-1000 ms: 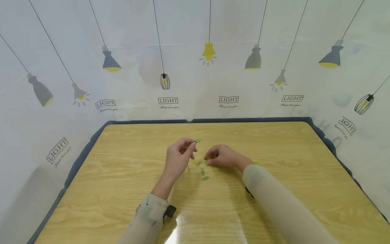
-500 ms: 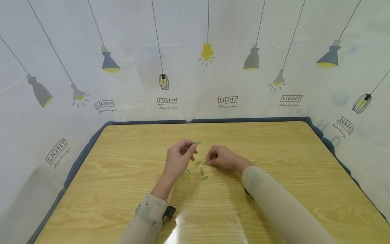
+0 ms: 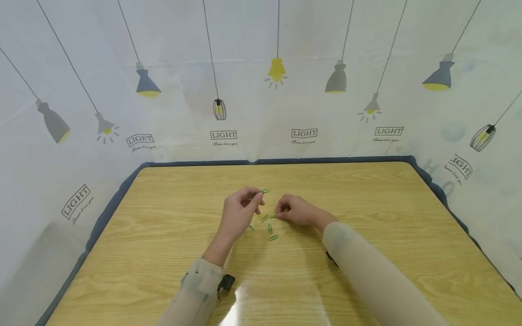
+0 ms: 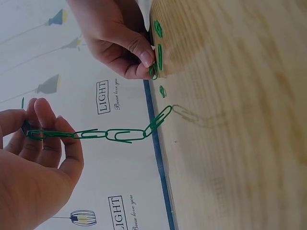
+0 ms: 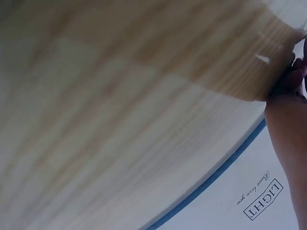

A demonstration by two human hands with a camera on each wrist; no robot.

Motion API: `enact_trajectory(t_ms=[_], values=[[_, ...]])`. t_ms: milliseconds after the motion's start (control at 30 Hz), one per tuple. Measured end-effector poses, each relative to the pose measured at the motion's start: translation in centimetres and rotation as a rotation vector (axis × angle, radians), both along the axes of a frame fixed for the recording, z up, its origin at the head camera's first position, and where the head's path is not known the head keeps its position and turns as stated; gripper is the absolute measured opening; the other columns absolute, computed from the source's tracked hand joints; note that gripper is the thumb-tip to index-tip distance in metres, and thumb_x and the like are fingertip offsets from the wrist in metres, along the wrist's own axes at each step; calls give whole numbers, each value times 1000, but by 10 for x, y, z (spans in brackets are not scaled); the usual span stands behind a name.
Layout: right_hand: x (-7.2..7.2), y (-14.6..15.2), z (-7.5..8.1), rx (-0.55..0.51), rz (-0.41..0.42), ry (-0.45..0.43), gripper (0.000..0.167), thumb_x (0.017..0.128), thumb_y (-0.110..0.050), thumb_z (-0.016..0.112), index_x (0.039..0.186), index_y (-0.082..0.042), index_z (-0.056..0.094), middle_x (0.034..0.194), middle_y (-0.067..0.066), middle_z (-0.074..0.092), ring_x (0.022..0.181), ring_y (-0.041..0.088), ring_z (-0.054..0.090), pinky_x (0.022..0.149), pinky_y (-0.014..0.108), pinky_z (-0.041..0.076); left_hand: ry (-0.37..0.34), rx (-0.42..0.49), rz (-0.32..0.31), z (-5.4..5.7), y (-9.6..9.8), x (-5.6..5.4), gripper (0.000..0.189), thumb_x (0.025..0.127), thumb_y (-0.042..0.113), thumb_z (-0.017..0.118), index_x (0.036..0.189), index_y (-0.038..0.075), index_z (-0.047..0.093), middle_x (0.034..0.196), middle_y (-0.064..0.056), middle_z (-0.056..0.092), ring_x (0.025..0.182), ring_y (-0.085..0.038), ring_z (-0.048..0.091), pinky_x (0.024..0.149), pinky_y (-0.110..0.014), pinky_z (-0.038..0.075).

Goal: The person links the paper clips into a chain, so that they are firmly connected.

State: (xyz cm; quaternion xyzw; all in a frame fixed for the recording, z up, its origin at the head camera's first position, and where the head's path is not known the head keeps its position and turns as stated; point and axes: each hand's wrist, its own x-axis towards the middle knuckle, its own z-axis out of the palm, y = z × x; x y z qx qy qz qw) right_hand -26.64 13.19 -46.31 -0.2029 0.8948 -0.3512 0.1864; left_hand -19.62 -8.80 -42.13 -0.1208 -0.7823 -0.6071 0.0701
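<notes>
While in left fingers (image 4: 73,151), green paperclip chain (image 4: 106,134)

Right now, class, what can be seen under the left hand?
A chain of green paperclips hangs beneath the left hand, reaching down toward the tabletop. In the head view, the hand covers most of that length and the tabletop behind.
</notes>
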Motion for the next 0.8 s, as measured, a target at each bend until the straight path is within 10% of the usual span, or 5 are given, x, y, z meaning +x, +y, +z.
enact_trajectory(t_ms=[800], values=[[-4,-3,6,-15,3,-82,10,106,-18,67,103,-9,68,100,4,63,92,18,55,83,32,45,-19,-1,-19,1,-2,-1,21,108,22,65,118,8,76,98,-14,77,73,-15,67,60,-22,49]])
